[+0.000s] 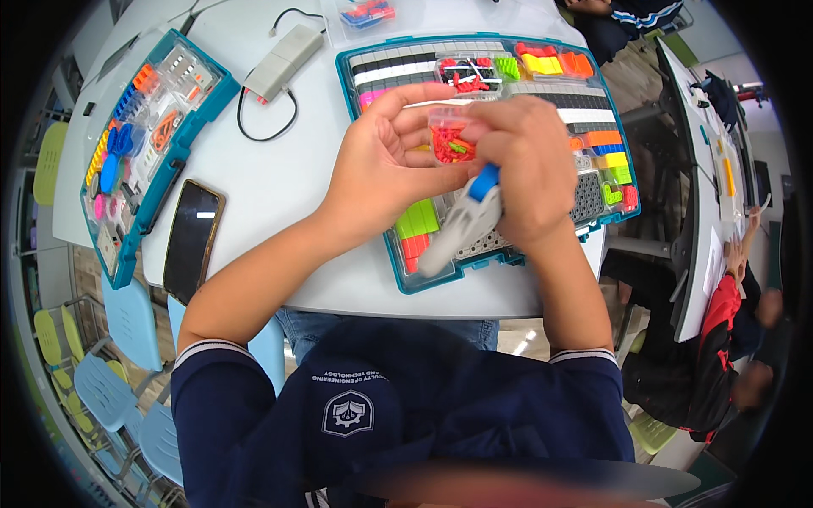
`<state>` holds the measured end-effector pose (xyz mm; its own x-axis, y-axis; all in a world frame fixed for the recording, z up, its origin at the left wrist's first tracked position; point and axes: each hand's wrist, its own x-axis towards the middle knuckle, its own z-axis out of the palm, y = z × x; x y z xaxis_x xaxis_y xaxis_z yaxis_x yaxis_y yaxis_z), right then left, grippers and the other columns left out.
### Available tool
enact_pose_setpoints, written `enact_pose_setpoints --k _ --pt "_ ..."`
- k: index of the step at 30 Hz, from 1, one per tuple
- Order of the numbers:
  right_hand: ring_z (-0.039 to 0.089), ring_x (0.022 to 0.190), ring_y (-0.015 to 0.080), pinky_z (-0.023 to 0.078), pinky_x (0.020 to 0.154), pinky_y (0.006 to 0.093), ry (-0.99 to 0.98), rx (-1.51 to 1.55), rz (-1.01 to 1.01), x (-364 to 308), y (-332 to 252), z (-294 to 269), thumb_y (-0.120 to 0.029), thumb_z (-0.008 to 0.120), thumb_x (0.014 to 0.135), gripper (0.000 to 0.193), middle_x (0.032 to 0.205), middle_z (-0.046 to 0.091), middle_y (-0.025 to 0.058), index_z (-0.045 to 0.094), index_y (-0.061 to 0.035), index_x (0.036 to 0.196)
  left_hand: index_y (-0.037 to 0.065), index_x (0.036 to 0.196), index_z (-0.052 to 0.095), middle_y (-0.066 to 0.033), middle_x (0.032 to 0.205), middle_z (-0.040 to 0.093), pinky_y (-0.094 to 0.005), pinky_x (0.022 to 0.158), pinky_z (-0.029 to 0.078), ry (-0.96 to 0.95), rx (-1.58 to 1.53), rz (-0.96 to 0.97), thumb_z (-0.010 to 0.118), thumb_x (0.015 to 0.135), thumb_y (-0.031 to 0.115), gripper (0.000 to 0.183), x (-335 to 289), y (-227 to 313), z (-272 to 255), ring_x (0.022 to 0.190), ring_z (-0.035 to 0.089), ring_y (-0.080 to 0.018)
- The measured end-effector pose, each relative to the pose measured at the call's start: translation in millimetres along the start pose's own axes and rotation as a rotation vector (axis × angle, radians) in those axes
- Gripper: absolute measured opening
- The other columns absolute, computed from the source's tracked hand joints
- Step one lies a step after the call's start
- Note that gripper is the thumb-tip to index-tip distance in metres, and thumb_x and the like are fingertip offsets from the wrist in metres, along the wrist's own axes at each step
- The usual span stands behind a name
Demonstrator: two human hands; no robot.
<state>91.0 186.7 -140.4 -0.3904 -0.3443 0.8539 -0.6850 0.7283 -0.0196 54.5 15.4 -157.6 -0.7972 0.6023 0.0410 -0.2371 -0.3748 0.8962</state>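
Note:
Above the large parts case, my left hand (368, 165) cups a small clear plastic box (443, 129) between its thumb and curled fingers. Small red pegs and a few green ones fill the box. My right hand (538, 169) has its fingertips at the box's right edge. The same hand grips a light grey plastic assembly (457, 233) with a blue part (484, 181) on it, which hangs tilted below the palm and is slightly blurred. Beneath both hands lies the open teal case (457, 281), with sorted bricks and beams in several colours.
A second teal parts case (174, 173) stands on the left of the white table (296, 182). Beside it lie a dark phone (193, 241) and a grey box-shaped device (286, 61) with a black cable (264, 138). Blue chairs (106, 391) are at lower left; other people sit at right.

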Motion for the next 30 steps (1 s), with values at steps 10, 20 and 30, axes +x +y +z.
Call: enact_pose_setpoints --k 10,20,30 --pt "0.066 0.086 0.0115 0.053 0.078 0.0252 -0.02 0.122 0.518 1 23 -21 0.001 0.075 0.092 0.022 0.095 0.073 0.0087 0.053 -0.004 0.093 0.0 0.149 0.039 -0.0161 0.14 0.059 -0.0353 0.102 0.057 -0.201 0.26 0.03 0.08 0.081 -0.007 0.08 -1 9 -4 0.126 0.061 -0.0217" --pt "0.06 0.063 0.0098 0.047 0.06 0.0272 -0.129 0.209 0.878 -9 53 -32 -0.019 0.08 0.09 0.019 0.074 0.066 0.0 0.067 -0.0074 0.097 0.0 0.144 0.042 -0.0148 0.134 0.061 -0.0339 0.105 0.05 0.041 0.453 0.199 0.078 0.087 0.001 0.068 8 13 -37 0.124 0.06 -0.0218" --pt "0.071 0.08 0.0287 0.054 0.072 0.034 -0.202 0.146 0.618 -18 50 -13 -0.007 0.076 0.088 0.021 0.089 0.073 0.0097 0.066 -0.0067 0.107 0.012 0.14 0.058 -0.0045 0.123 0.067 -0.0292 0.091 0.037 0.229 1.046 0.218 0.079 0.089 0.033 0.059 4 11 -46 0.114 0.056 -0.0105"
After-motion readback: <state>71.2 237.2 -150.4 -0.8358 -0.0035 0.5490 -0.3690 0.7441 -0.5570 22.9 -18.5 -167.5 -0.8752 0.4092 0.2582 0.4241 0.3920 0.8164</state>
